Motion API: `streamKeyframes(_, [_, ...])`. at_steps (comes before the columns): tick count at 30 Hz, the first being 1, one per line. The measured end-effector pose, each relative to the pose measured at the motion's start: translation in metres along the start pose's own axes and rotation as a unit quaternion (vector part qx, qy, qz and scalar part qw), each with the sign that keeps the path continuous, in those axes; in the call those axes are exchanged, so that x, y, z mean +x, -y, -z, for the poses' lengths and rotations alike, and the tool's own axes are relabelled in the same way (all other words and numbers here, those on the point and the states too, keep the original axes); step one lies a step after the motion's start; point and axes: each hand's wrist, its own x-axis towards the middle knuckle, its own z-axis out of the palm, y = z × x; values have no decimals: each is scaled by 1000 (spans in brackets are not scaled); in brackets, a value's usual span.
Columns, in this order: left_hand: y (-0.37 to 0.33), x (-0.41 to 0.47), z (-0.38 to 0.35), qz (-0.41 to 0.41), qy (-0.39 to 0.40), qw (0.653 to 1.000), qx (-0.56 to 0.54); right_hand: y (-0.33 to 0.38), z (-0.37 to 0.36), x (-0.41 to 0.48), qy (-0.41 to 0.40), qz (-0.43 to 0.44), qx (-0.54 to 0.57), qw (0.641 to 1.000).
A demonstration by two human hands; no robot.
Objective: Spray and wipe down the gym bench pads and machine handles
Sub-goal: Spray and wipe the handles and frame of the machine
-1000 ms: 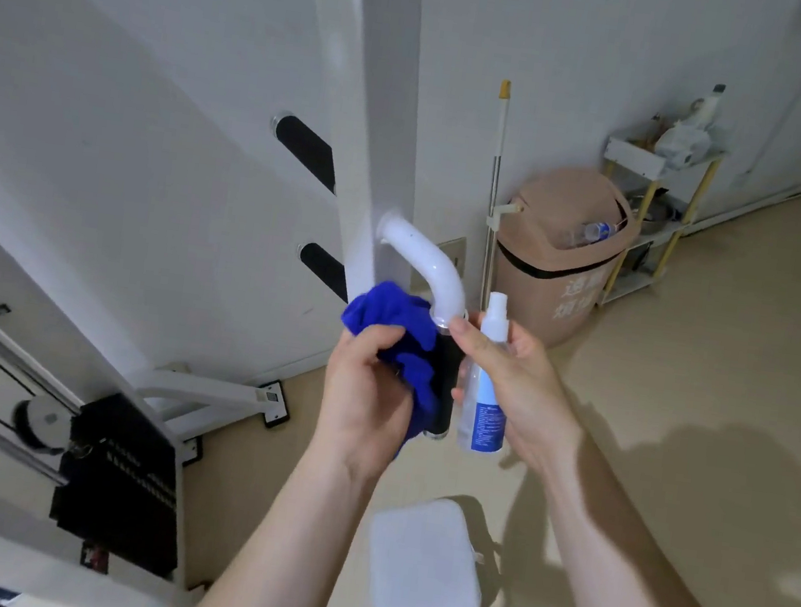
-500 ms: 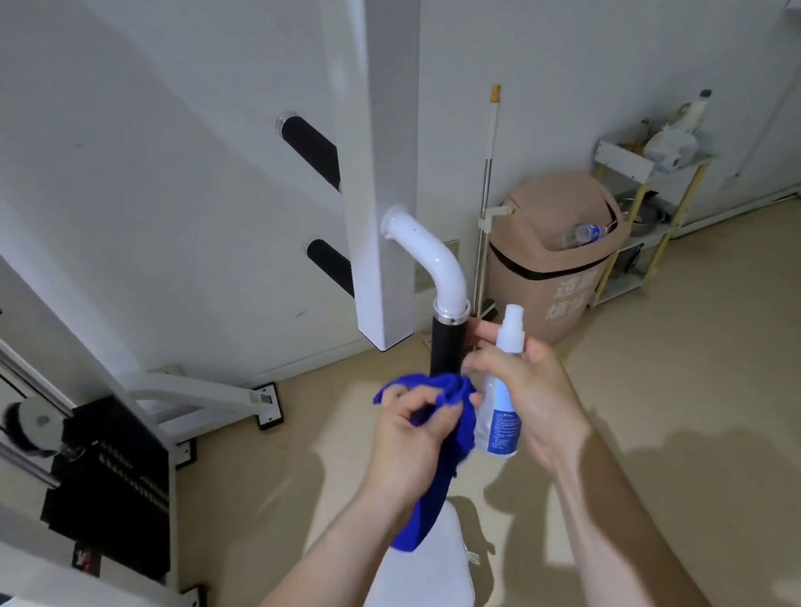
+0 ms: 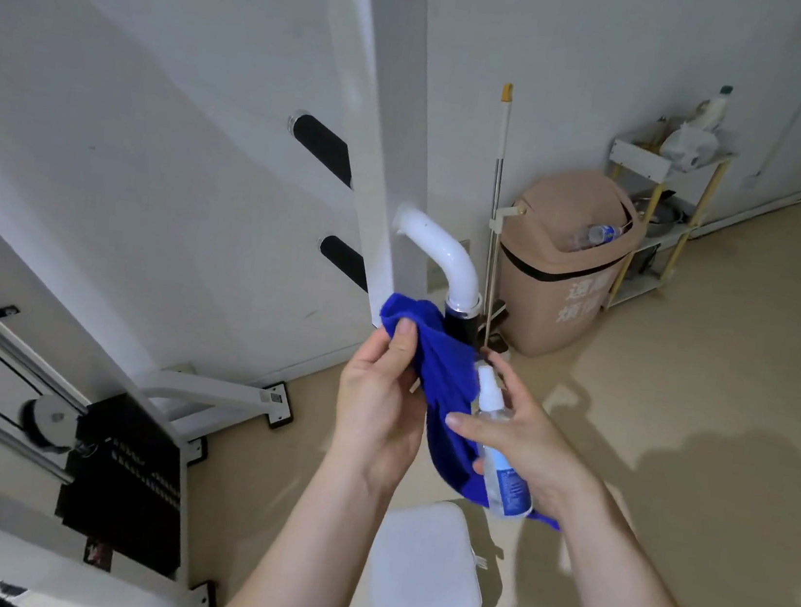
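Note:
A white curved machine handle [image 3: 438, 249] sticks out of the white upright post [image 3: 388, 113] and ends in a black grip [image 3: 460, 325]. My left hand [image 3: 383, 403] pinches a blue cloth [image 3: 436, 364] at its top, right beside that grip; the cloth hangs down between both hands and hides the grip's lower part. My right hand [image 3: 529, 447] holds a small clear spray bottle [image 3: 501, 454] with a white nozzle and blue label, tilted, just below the grip. Two more black grips [image 3: 322, 145] [image 3: 346, 258] show left of the post.
A tan swing-lid bin [image 3: 563, 268] with a plastic bottle in it stands by the wall, a mop handle [image 3: 496, 188] beside it. A small white shelf rack [image 3: 653, 224] is in the corner. A white square stool [image 3: 427, 571] sits below my hands. Black weight stack [image 3: 126, 476] at lower left.
My left hand has carried the cloth down off the grip and back up beside it. My right hand has dropped lower and tilted the bottle, now against the hanging cloth.

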Motion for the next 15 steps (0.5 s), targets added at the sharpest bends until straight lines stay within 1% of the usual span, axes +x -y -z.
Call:
streamKeyframes(2, [3, 2, 2, 27, -15, 998, -57, -3, 3, 6, -52, 10, -44, 998])
streamKeyframes(5, [9, 2, -1, 53, -33, 993, -103, 0, 6, 10, -193, 47, -102, 975])
streamKeyframes(6, [10, 3, -1, 55, -32, 992, -107, 6, 7, 9, -230, 68, -97, 966])
streamKeyframes(7, [9, 5, -1, 47, -32, 993, -104, 15, 9, 7, -266, 90, -67, 958])
streamKeyframes(8, [7, 8, 1, 33, -37, 994, -94, 27, 12, 5, -298, 107, -5, 949])
streamKeyframes(9, [6, 12, 1, 16, -46, 996, -77, 41, 14, 6, -316, 119, 71, 938])
streamKeyframes(10, [7, 15, 0, 3, -55, 997, -51, 56, 15, 8, -316, 130, 136, 930])
streamKeyframes(11, [9, 19, -3, -9, -61, 998, -15, 68, 12, 12, -307, 141, 178, 924])
streamKeyframes(12, [12, 20, -8, -22, -62, 997, 28, 76, 6, 19, -294, 149, 193, 924])
streamKeyframes(13, [17, 22, -13, -36, -62, 994, 81, 79, -2, 26, -284, 150, 180, 930])
streamKeyframes(15, [29, 25, -19, -59, -58, 979, 185, 71, -18, 39, -286, 141, 107, 942])
